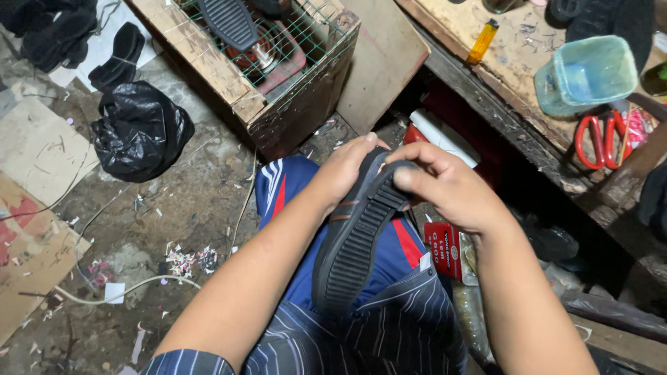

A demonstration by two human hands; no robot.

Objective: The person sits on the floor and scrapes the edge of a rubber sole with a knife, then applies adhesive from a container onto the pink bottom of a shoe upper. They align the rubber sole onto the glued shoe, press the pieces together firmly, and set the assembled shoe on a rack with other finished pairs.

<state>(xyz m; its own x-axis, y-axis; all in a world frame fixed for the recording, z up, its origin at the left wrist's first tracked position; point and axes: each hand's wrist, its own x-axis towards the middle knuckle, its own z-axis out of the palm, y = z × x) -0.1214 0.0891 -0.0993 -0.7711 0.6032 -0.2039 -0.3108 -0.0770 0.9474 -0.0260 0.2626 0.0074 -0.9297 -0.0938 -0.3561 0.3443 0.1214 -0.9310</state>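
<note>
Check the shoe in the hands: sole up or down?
Sole up. The black shoe shows its ribbed tread to the camera, propped on the lap, with the left hand and right hand gripping its far end.

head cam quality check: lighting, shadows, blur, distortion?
Head view: bright, even light on both hands, left hand and right hand, and the shoe, whose sole ridges read sharp; deep shadow under the bench hides detail there; no glare; slight softness at the floor edges; wide-angle stretch toward the corners.
</note>
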